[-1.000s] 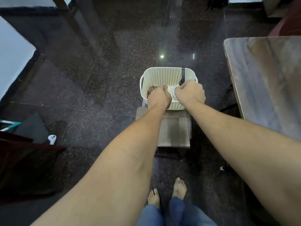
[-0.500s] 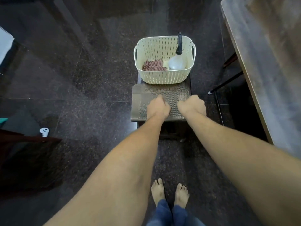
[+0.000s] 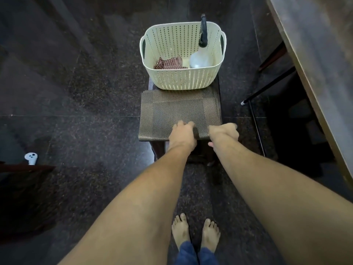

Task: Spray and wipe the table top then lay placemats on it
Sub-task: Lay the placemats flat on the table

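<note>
Gripping woven brown placemats (image 3: 179, 109), left hand (image 3: 182, 135), right hand (image 3: 223, 133).

Basket (image 3: 182, 78) sitting on stool behind placemats (image 3: 179, 109); cloth (image 3: 169, 63) lying left, spray bottle (image 3: 201, 58) standing right inside it. Table (image 3: 315, 44) standing at right. Both hands (image 3: 182, 135) resting at placemats' near edge.

No legible text or labels anywhere.
</note>
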